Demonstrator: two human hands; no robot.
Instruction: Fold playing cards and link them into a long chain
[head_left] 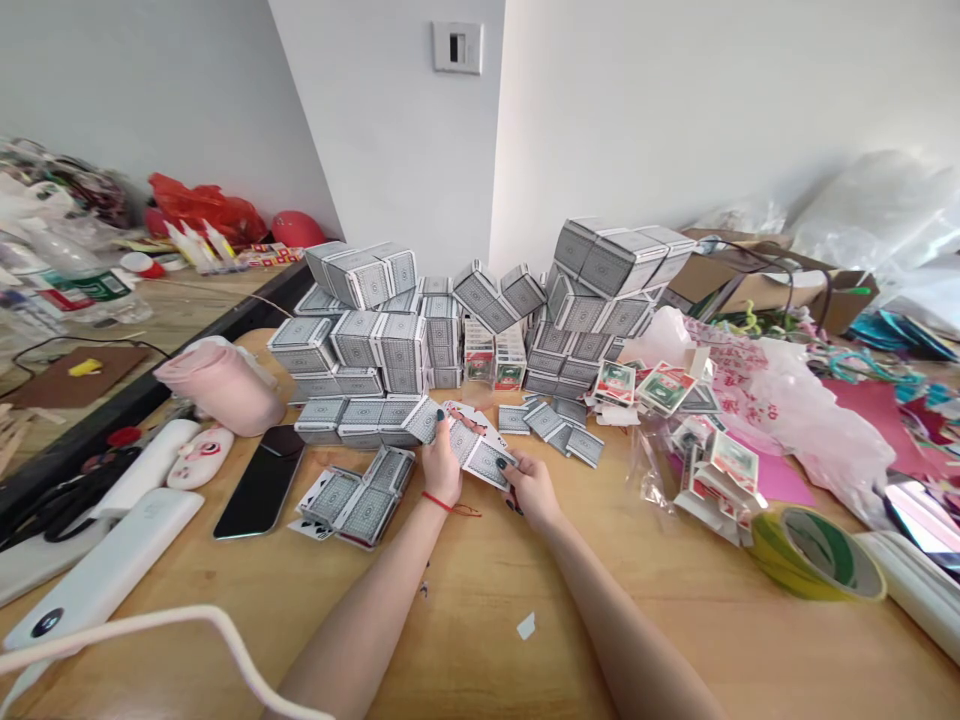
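Note:
Both my hands are at a strip of grey-backed playing cards held over the middle of the table. My left hand, a red string at its wrist, pinches the strip from the left. At its right end, my right hand grips the cards between thumb and fingers. Some face-up cards show just behind the strip. Boxy shapes built of folded cards are stacked beyond my left hand, and another stack rises at the right. Loose linked cards lie beyond my right hand.
Left of my forearms are folded cards, a black phone and a white power bank. Opened card boxes, yellow tape and crumpled plastic lie right. A white cable crosses the near left.

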